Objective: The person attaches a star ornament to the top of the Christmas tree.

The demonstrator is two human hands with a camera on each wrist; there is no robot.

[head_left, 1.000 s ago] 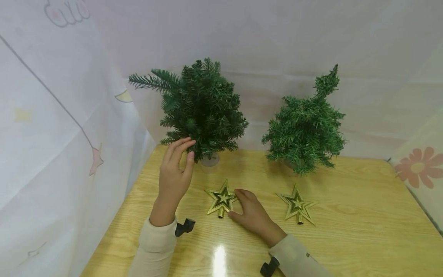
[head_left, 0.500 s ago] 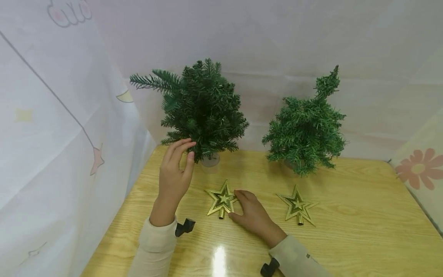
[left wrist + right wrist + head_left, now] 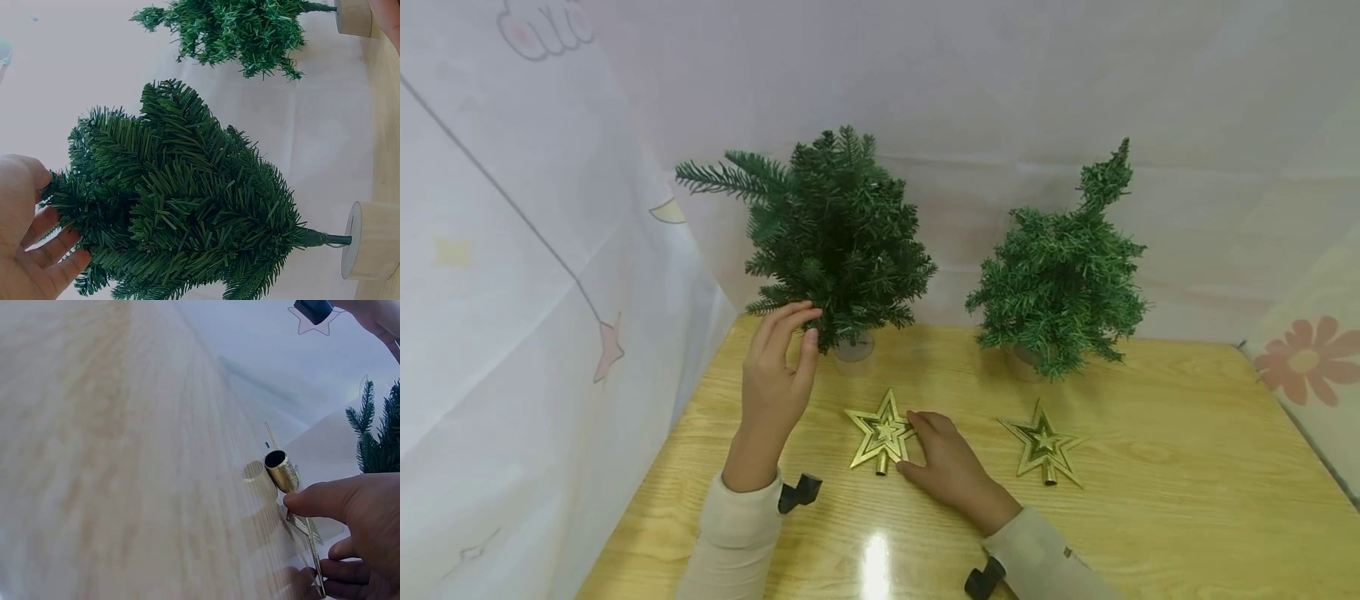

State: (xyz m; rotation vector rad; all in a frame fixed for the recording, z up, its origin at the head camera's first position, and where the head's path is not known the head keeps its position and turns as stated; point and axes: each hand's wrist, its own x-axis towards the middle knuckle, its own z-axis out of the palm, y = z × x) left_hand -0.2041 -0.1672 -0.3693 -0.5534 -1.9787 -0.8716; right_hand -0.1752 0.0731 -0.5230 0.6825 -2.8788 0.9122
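Standing at the rear of the wood-grain tabletop [image 3: 1210,475]: bushy darker tree [image 3: 842,242], left; lighter tree [image 3: 1060,287], right. Left hand [image 3: 775,379] at the darker tree: fingers loosely curved, thumb apart; contact cannot be told. Right hand [image 3: 951,464] pinches the right side of the near gold star [image 3: 885,432], five-pointed, nested outlines, lying on the tabletop; matching second star [image 3: 1043,443] farther right. Each trunk set in a pale round base [image 3: 378,240].
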